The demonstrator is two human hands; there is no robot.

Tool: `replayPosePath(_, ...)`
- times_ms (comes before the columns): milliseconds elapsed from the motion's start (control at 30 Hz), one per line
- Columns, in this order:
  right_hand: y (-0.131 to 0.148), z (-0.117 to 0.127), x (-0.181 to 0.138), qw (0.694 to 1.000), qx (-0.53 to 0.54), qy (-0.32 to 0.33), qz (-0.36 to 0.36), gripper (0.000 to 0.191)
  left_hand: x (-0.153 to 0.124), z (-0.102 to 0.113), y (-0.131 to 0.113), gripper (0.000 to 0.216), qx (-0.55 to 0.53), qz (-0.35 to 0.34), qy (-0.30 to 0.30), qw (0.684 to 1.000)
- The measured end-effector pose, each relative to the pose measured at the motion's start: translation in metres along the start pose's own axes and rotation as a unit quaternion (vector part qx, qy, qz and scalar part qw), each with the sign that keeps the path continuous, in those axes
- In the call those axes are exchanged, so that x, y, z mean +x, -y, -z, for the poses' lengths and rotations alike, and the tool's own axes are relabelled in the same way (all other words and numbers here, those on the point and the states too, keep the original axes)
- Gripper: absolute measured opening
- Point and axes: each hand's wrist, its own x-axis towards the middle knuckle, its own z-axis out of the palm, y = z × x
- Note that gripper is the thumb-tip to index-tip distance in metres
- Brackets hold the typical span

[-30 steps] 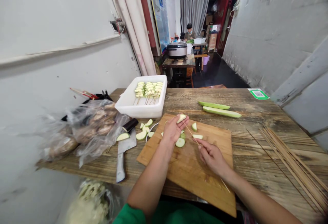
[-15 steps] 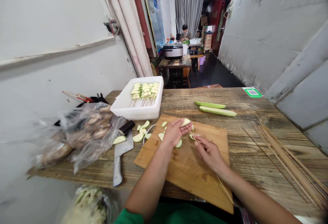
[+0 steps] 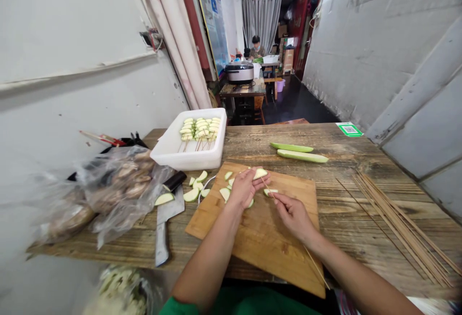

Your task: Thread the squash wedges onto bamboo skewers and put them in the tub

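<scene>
My left hand (image 3: 244, 187) pinches a pale green vegetable slice (image 3: 260, 173) over the wooden cutting board (image 3: 263, 238). Close beside it, my right hand (image 3: 293, 214) grips a thin bamboo skewer (image 3: 269, 191) whose tip points up at the slice; the skewer's tail runs back under my wrist. A few more slices (image 3: 226, 193) lie on the board near my left hand, and one slice (image 3: 270, 191) sits by the skewer. Other slices (image 3: 195, 191) lie on the table left of the board.
A cleaver (image 3: 164, 221) lies left of the board beside plastic bags (image 3: 108, 185). A white tub (image 3: 173, 154) holds finished skewers. Two long vegetable halves (image 3: 301, 154) lie beyond the board, a bundle of bamboo skewers (image 3: 397, 223) at right. A person sits far back.
The skewer tip has closed in on the slice held in my left hand, and my right hand has moved up nearer the left. The view has drifted slightly.
</scene>
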Motion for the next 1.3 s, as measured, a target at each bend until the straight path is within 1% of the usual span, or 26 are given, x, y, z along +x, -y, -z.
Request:
replayPosePath(267,0.003,-0.001,0.001,1.0,0.014,-0.014,-0.004,0.033,-0.001,-0.001,0.004,0.012,-0.004,-0.003,0.016,1.0)
replayPosePath(467,0.005,-0.003,-0.001,1.0,0.0,-0.018,-0.01,0.033,-0.002,-0.003,0.007,0.012,-0.007,0.015,-0.001,1.0)
replayPosePath(667,0.006,-0.006,-0.001,1.0,0.0,-0.027,-0.016,0.033,-0.003,-0.004,0.013,0.01,-0.001,0.01,0.005,1.0)
replayPosePath(900,0.008,-0.008,-0.001,0.999,0.017,-0.037,-0.011,0.033,-0.003,-0.004,0.014,0.007,-0.035,0.045,-0.002,0.998)
replayPosePath(1300,0.008,-0.01,-0.001,0.999,0.023,-0.045,-0.011,0.032,-0.002,-0.005,0.018,0.009,-0.04,0.05,-0.002,0.998)
